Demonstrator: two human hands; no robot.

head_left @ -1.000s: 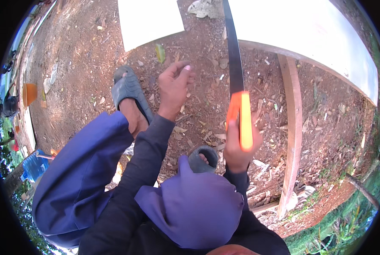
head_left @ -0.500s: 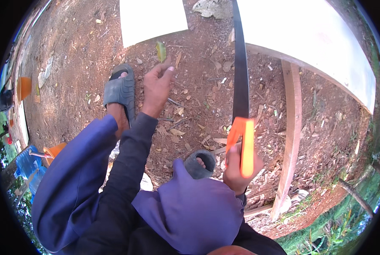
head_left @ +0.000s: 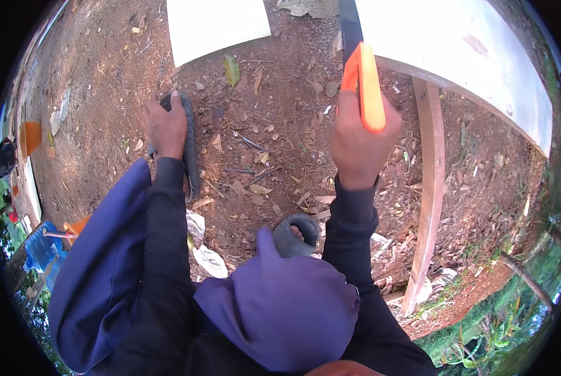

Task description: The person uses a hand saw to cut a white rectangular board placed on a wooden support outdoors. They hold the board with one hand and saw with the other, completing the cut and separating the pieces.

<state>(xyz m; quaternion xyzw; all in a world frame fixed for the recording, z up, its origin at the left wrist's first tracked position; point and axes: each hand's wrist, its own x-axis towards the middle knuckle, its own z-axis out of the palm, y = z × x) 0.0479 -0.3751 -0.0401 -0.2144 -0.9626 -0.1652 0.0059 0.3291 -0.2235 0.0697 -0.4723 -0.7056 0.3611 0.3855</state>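
Observation:
My right hand [head_left: 360, 147] is wrapped round the orange handle of a handsaw [head_left: 372, 94]. The saw's dark blade points away from me, beside the left edge of a large white sheet [head_left: 443, 44], and its far end runs out of view. My left hand [head_left: 165, 130] holds nothing. It hovers over the dark slipper [head_left: 190, 144] on my left foot and hides much of it, thumb and fingers apart.
A wooden beam [head_left: 429, 188] runs from under the white sheet toward me on the right. Another white sheet [head_left: 221, 28] lies at the far middle. Dry leaves and wood bits litter the brown soil. My right slipper [head_left: 293, 237] rests near my knee. A blue container [head_left: 42, 241] stands at left.
My right hand has pushed the handsaw forward, away from me, along the sheet's edge. My left hand has moved left, from the bare soil to over the left slipper.

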